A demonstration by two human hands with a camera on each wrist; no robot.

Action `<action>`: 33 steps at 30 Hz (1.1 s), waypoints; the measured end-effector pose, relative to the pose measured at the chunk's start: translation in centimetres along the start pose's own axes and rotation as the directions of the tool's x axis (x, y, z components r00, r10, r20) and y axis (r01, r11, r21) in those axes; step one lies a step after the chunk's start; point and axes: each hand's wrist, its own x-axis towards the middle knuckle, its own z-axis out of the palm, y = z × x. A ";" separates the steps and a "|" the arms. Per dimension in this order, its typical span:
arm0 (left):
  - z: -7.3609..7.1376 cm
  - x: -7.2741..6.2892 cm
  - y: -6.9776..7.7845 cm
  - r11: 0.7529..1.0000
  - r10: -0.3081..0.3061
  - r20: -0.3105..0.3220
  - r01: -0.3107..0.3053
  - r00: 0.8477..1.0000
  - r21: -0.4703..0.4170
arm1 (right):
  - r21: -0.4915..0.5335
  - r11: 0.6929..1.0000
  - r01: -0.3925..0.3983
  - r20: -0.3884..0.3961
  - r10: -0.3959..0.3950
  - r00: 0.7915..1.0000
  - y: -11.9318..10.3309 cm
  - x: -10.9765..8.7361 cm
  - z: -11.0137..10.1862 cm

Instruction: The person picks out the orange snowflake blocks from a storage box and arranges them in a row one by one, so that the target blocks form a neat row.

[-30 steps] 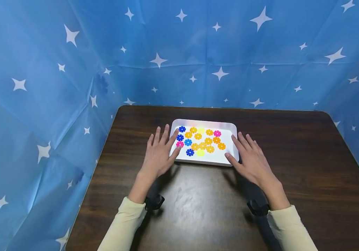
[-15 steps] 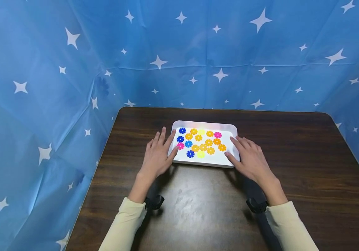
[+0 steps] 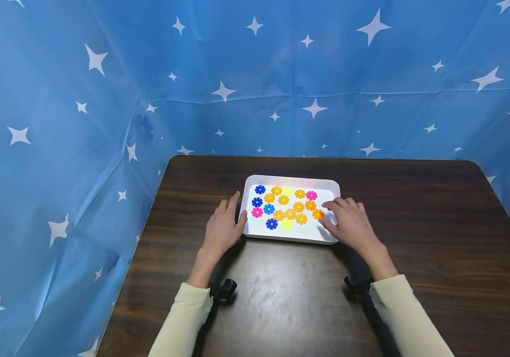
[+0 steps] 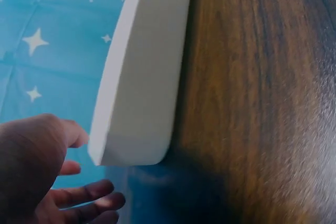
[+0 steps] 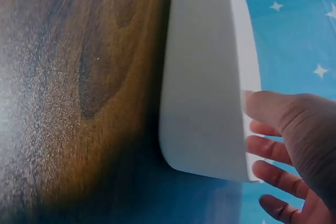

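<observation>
A white tray [image 3: 290, 240] holds several flat, notched plastic discs, shaped like snowflakes. My left hand [image 3: 221, 229] is beside its left end, fingers relaxed, thumb tip right at the rim. In the left wrist view, that hand's thumb and fingers [image 4: 89, 195] hold nothing. My right hand [image 3: 354, 225] reaches over the tray's right end with fingers loosely bent. Its thumb and index finger are close to an orange disc [image 3: 318, 214], with a gap between them. In the right wrist view, the right thumb [image 5: 268, 106] overlaps the tray's front rim [image 5: 247, 51].
Orange discs fill the middle and right of the tray, while dark blue discs [image 3: 257, 202] and a pink disc [image 3: 256, 212] lie at its left. The dark wooden table [image 3: 437, 238] backs onto a blue star-patterned curtain [image 3: 255, 59].
My right hand has moved left over the tray, its fingers bending more. My left hand has drawn slightly back from over the left rim. The discs keep their layout.
</observation>
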 end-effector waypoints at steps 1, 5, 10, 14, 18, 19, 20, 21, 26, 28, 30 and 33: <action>0.2 0.1 -0.1 1.000 -0.012 -0.010 0.012 1.000 -0.022 | 0.001 1.000 -0.001 0.006 0.001 1.000 0.0 0.2 0.2; 0.9 0.5 -0.3 0.994 -0.056 -0.042 0.052 0.998 -0.095 | -0.004 1.000 -0.012 0.026 0.012 1.000 0.0 1.2 0.9; 1.7 1.2 -0.4 0.984 -0.098 -0.083 0.084 0.992 -0.156 | -0.030 0.999 -0.022 0.033 0.023 0.999 -0.1 2.1 1.9; 2.5 1.4 -0.3 0.978 -0.126 -0.086 0.109 0.988 -0.180 | -0.048 0.998 -0.038 0.049 0.040 0.998 -0.2 2.3 2.6; 3.4 1.1 -0.2 0.976 -0.120 -0.112 0.097 0.986 -0.195 | -0.035 0.998 -0.059 0.059 0.061 0.996 -0.4 2.0 3.3; 3.6 0.9 -0.2 0.977 -0.110 -0.126 0.084 0.986 -0.196 | -0.030 0.998 -0.060 0.060 0.062 0.996 -0.4 1.9 3.5; 3.7 0.8 -0.3 0.978 -0.098 -0.140 0.070 0.985 -0.195 | -0.024 0.998 -0.062 0.061 0.064 0.996 -0.5 1.9 3.6; 3.7 0.6 -0.4 0.979 -0.087 -0.153 0.057 0.984 -0.194 | -0.018 0.998 -0.063 0.061 0.064 0.996 -0.6 1.8 3.8; 3.4 0.6 -0.8 0.984 -0.050 -0.194 0.015 0.980 -0.180 | -0.039 0.998 -0.038 0.071 0.041 0.997 -1.1 2.2 3.8; 3.2 0.3 -1.2 0.984 -0.053 -0.203 0.017 0.978 -0.176 | -0.044 0.999 -0.025 0.080 0.028 0.996 -1.7 2.2 3.9; 2.9 0.1 -1.6 0.985 -0.060 -0.209 0.024 0.976 -0.170 | -0.044 0.999 -0.011 0.089 0.015 0.996 -2.2 2.3 3.9; 2.6 -0.3 -2.1 0.985 -0.073 -0.208 0.038 0.975 -0.166 | -0.043 0.999 -0.002 0.098 0.006 0.995 -2.9 2.2 4.0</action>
